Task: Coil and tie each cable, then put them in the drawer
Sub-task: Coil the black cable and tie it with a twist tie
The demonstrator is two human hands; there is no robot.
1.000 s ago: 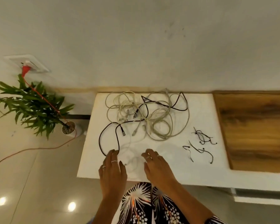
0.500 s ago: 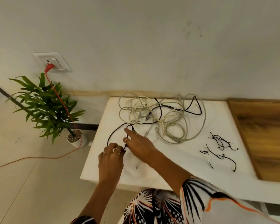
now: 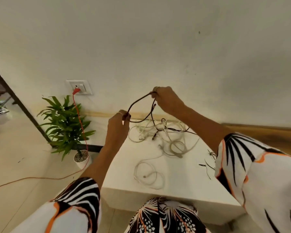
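Both hands are raised above the white table (image 3: 183,185); the left hand (image 3: 118,126) pinches the black cable (image 3: 138,101) in curled fingers, and the right hand (image 3: 166,100), higher, grips it too. Between the two grips the cable arcs; below the right fingers it drops into the tangle of pale cables (image 3: 173,142) on the table.

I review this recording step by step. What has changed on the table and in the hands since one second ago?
Both hands took hold of the black cable and lifted it off the white table: left hand pinches one part, right hand grips another higher. The pale cable tangle and small black ties stayed in place.
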